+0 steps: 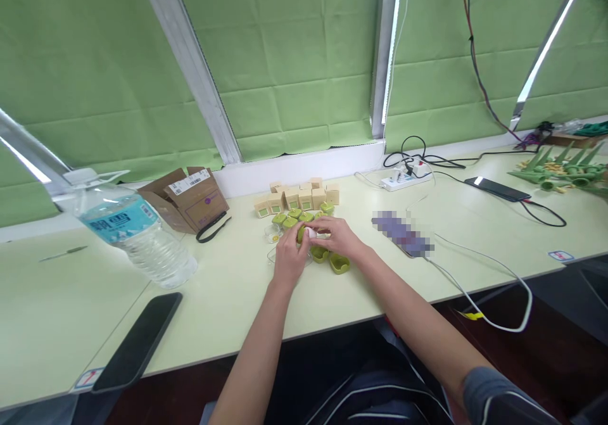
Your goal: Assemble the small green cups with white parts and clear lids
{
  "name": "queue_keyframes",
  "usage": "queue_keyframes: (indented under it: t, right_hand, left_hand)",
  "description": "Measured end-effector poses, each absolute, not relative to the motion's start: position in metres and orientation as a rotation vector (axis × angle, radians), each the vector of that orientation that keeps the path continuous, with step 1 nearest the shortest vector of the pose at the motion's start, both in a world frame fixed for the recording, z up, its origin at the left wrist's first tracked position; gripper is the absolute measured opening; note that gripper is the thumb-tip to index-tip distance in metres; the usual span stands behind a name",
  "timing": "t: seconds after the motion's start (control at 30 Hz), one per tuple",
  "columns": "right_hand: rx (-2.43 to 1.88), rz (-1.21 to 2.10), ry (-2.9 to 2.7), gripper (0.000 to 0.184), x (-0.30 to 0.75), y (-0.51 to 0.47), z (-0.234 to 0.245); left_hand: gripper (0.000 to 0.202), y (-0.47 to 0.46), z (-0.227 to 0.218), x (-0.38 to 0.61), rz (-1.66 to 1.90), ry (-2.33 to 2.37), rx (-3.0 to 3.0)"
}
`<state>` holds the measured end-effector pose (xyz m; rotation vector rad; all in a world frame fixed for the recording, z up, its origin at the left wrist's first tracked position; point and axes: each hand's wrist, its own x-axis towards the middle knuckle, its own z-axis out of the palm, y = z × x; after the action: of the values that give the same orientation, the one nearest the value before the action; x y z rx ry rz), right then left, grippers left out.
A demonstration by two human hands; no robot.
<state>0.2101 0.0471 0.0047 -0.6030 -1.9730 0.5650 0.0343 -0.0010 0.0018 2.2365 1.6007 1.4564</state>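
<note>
My left hand (291, 254) and my right hand (336, 235) come together over the table. Between them is a small green piece (301, 234) beside a small white piece (310, 232). The left fingers are closed round the green piece, and the right fingers pinch at the white one; its kind I cannot make out. Just in front of the right hand stand two hollow green cups (339, 263). Beyond the hands sit several green pieces (289, 222) in a cluster. A clear round piece with a yellow spot (272, 234) lies left of my left hand.
Several small tan boxes (304, 199) stand behind the green pieces. To the left are an open cardboard box (190, 200), a large water bottle (137, 235) and a black phone (137, 342). On the right are a cabled phone (403, 235), a power strip (406, 180) and a black phone (496, 189).
</note>
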Motion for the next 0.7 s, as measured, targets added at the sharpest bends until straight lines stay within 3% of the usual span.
queue_keyframes:
  t: [0.43, 0.7]
  right_hand:
    - [-0.639, 0.221, -2.046, 0.025, 0.2093, 0.0453, 0.0081]
    - [-0.707, 0.049, -2.063, 0.027, 0.2014, 0.0411, 0.0109]
  left_hand:
    - [0.028, 0.0009, 0.0037, 0.0351, 1.377, 1.615, 2.250]
    - [0.027, 0.0003, 0.0057, 0.0359, 1.357, 1.643, 2.191]
